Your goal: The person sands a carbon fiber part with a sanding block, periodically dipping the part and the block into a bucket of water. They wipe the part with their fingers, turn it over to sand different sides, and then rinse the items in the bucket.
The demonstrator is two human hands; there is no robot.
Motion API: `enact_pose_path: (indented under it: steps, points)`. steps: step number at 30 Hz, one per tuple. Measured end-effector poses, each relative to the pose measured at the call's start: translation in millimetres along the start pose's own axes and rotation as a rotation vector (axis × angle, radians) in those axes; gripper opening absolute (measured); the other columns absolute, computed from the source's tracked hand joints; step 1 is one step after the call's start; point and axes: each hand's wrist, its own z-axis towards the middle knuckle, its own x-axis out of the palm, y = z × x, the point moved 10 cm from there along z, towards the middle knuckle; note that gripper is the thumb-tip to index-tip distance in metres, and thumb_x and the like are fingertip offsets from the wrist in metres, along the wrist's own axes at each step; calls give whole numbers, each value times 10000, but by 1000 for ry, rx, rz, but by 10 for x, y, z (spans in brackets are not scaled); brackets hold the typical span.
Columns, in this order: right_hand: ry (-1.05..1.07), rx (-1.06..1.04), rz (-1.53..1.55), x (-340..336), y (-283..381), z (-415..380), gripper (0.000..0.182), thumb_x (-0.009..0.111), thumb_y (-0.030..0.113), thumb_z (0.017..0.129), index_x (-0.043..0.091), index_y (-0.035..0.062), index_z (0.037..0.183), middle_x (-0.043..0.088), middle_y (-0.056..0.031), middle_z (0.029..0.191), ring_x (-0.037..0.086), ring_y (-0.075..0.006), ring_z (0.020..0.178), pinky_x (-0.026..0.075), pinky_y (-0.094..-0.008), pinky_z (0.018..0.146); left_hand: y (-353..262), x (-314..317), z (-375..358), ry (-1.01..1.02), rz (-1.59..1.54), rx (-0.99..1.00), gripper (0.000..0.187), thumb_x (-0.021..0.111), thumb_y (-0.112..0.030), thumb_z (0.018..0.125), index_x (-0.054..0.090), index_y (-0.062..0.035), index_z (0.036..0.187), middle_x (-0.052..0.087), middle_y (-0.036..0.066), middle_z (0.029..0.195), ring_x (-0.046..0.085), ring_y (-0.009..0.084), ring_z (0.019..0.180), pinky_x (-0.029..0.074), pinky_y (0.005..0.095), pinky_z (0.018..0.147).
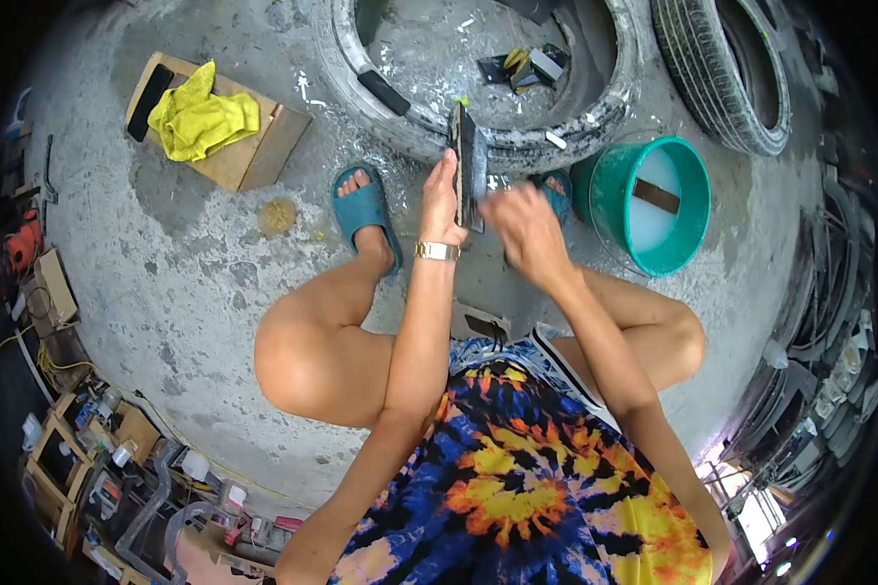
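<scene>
A dark flat panel (471, 171) stands on edge between my hands, near the rim of a tire lying flat (415, 132). My left hand (443, 200), with a metal watch at the wrist, supports the panel's left face, its fingers extended along it. On the panel's right side my right hand (524, 226) is closed and blurred; what it holds, if anything, cannot be made out. A small bright green spot (463, 100) shows at the panel's far end.
A teal bucket (582, 190) holds cloudy liquid and a brown strip. Another tire (717, 73) leans at the upper right. A yellow cloth (200, 117) lies on a wooden box (259, 156). Scraps (527, 68) lie inside the flat tire. Cluttered shelving stands at the lower left.
</scene>
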Motion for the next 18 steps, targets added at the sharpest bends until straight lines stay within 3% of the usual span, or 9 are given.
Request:
enact_pose_path:
  steps: [2, 6, 7, 10, 12, 14, 16, 18]
  points:
    - [-25, 116, -128, -16, -207, 274, 173, 627, 85, 795, 668, 71, 963, 621, -51, 1012, 549, -252, 956, 422, -365, 808, -44, 96, 19, 165, -62, 51, 252, 531, -283, 981, 631, -52, 996, 656, 6, 853, 628, 99, 703, 527, 259, 636]
    - [-75, -10, -23, -54, 166, -136, 147, 607, 93, 824, 655, 36, 950, 589, -87, 935, 519, -293, 880, 414, -378, 748, -34, 62, 32, 65, -38, 23, 260, 513, -299, 989, 619, -62, 966, 647, 5, 831, 625, 100, 691, 523, 261, 628]
    - [-43, 10, -14, -34, 86, -73, 153, 602, 48, 819, 657, 38, 961, 600, -88, 950, 526, -311, 919, 427, -385, 795, -15, 43, 53, 69, -44, 35, 256, 511, -294, 990, 616, -61, 973, 648, 6, 839, 627, 99, 699, 524, 262, 625]
    - [-71, 112, -84, -41, -178, 268, 162, 636, 50, 791, 671, 61, 949, 623, -68, 992, 541, -283, 917, 432, -383, 799, -44, 111, 43, 177, -86, 64, 254, 523, -278, 986, 625, -46, 1009, 657, 3, 875, 627, 93, 727, 522, 255, 641]
    - [-100, 54, -117, -61, -59, 81, 154, 637, 55, 789, 670, 61, 939, 623, -65, 981, 541, -284, 909, 432, -387, 798, -66, 152, -14, 176, -53, 49, 254, 519, -277, 988, 626, -47, 1002, 656, 2, 887, 622, 86, 752, 514, 248, 660]
    - [-6, -32, -87, 15, 159, -166, 150, 604, 67, 814, 649, 40, 955, 597, -76, 957, 524, -309, 915, 431, -396, 795, -24, 49, 64, 76, -45, 47, 251, 511, -284, 992, 623, -59, 985, 655, 7, 877, 617, 81, 754, 508, 246, 672]
    - [-50, -38, -179, -16, -36, 49, 180, 611, 53, 801, 653, 47, 976, 604, -79, 979, 530, -291, 911, 432, -387, 779, 60, -32, 41, 45, -12, 30, 254, 512, -279, 992, 626, -54, 1023, 659, 10, 899, 617, 80, 758, 510, 247, 678]
    - [-15, 101, -166, -56, -89, 275, 163, 597, 54, 817, 647, 43, 971, 596, -98, 970, 526, -308, 917, 428, -388, 773, 52, 47, 121, 212, -110, 73, 274, 519, -277, 989, 631, -38, 1062, 661, 1, 924, 614, 79, 758, 509, 247, 679]
